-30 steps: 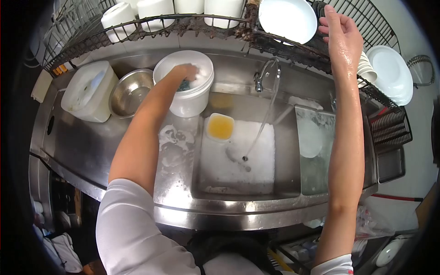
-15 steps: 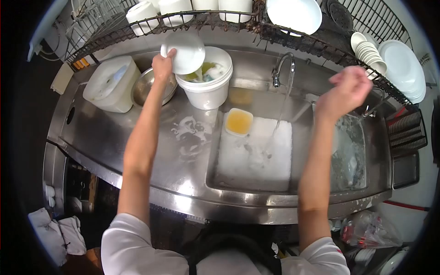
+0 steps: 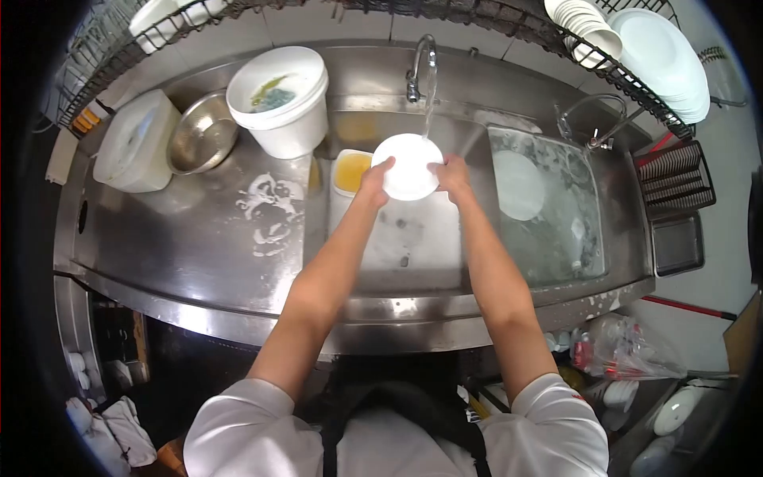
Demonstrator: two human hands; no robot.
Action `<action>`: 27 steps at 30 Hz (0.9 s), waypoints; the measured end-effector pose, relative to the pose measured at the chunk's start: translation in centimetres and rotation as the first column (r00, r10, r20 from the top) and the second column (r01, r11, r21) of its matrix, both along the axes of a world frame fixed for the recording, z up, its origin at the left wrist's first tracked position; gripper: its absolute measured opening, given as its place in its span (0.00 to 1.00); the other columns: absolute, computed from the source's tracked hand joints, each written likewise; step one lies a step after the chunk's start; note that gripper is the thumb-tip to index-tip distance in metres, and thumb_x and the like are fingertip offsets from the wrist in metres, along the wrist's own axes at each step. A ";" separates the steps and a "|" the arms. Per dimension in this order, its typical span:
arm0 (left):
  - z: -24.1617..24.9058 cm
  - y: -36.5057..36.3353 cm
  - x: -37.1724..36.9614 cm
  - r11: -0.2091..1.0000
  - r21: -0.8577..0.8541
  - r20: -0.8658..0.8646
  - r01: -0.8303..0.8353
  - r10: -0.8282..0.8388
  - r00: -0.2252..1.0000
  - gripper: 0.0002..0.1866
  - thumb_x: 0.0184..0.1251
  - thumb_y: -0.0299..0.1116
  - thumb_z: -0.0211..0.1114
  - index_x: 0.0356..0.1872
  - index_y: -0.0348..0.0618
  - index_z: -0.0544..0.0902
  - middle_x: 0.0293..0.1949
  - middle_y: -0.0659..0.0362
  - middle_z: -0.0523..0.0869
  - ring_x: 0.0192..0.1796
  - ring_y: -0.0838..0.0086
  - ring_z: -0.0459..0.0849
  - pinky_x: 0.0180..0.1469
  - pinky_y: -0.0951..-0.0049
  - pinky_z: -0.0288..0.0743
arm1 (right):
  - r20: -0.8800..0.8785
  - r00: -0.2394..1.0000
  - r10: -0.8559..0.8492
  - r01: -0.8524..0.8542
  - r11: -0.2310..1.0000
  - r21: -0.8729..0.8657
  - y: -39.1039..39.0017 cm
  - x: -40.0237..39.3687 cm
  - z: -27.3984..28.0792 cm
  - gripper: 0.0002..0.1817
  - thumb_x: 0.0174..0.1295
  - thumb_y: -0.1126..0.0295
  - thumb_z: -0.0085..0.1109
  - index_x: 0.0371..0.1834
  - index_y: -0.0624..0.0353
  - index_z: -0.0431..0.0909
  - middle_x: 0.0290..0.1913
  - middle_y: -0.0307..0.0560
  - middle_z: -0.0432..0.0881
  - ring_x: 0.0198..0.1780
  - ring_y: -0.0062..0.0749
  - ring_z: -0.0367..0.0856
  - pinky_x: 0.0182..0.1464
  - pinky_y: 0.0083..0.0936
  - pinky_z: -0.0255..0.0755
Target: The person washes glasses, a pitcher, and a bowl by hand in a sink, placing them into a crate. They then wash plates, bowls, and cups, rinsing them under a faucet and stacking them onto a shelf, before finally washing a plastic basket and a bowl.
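A round white plate (image 3: 411,165) is held between both hands over the left sink basin (image 3: 397,280). My left hand (image 3: 377,181) grips its left rim, thumb on top. At the opposite rim, my right hand (image 3: 451,176) is closed on the plate too. Water runs from the faucet (image 3: 422,67) down to the plate's back edge. Beside my left hand, a square white container (image 3: 352,172) with yellow-orange contents sits in the basin. Another white plate (image 3: 520,186) lies under cloudy water in the right basin (image 3: 556,266).
On the left counter stand a white bucket (image 3: 290,131) with a greenish sponge inside, a steel bowl (image 3: 195,151) and a translucent tub (image 3: 131,163). Foam (image 3: 270,207) lies on the steel. Overhead, a wire rack (image 3: 493,17) carries stacked white dishes (image 3: 660,60).
The plate has moved from above the bucket to under the running water. My right hand has come down from the upper right and taken hold of it. The view has shifted.
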State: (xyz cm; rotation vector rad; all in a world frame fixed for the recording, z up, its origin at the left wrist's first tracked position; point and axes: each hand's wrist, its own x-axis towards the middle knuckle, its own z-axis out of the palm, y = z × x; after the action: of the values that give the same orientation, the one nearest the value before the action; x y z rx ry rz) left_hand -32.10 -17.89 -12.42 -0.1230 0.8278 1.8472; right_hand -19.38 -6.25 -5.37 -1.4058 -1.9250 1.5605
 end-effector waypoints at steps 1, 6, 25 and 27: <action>-1.3 0.4 0.9 0.999 0.047 0.084 0.004 -0.008 0.996 0.27 0.64 0.36 0.64 0.59 0.31 0.68 0.54 0.48 0.78 0.52 0.57 0.80 0.55 0.60 0.76 | -0.053 0.999 0.012 -0.013 1.000 -0.011 0.3 0.9 -0.4 0.15 0.49 0.74 0.63 0.39 0.66 0.72 0.35 0.54 0.80 0.33 0.38 0.82 0.22 0.35 0.74; -5.9 3.0 2.9 0.998 0.036 0.133 -0.060 0.055 0.990 0.26 0.65 0.37 0.63 0.59 0.32 0.68 0.52 0.49 0.79 0.52 0.59 0.80 0.53 0.60 0.77 | -0.008 0.976 -0.218 0.203 0.893 0.402 1.8 3.9 -2.8 0.16 0.56 0.72 0.55 0.46 0.69 0.69 0.41 0.66 0.79 0.47 0.56 0.78 0.44 0.41 0.73; -3.8 2.0 0.3 0.925 -0.364 -0.719 -0.111 -0.203 0.664 0.18 0.60 0.27 0.64 0.51 0.33 0.74 0.42 0.55 0.81 0.41 0.72 0.80 0.43 0.73 0.76 | -0.361 0.918 -0.167 0.128 0.983 -0.130 1.3 2.1 -7.0 0.18 0.60 0.69 0.61 0.51 0.65 0.73 0.45 0.53 0.81 0.47 0.34 0.80 0.43 0.27 0.74; -1.7 1.7 0.0 0.936 -0.351 -0.768 -0.038 -0.265 0.583 0.19 0.61 0.30 0.64 0.52 0.34 0.74 0.41 0.56 0.82 0.39 0.72 0.81 0.40 0.73 0.76 | -0.455 0.876 -0.160 0.037 0.963 -0.266 0.6 1.5 -7.1 0.21 0.59 0.68 0.62 0.53 0.66 0.71 0.45 0.52 0.80 0.45 0.33 0.80 0.45 0.29 0.75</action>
State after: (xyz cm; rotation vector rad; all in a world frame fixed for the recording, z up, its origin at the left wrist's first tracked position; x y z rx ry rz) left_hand -32.15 -16.17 -14.10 0.6189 1.7496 1.5738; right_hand -17.87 -5.67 -12.44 -1.0498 -1.3840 1.9297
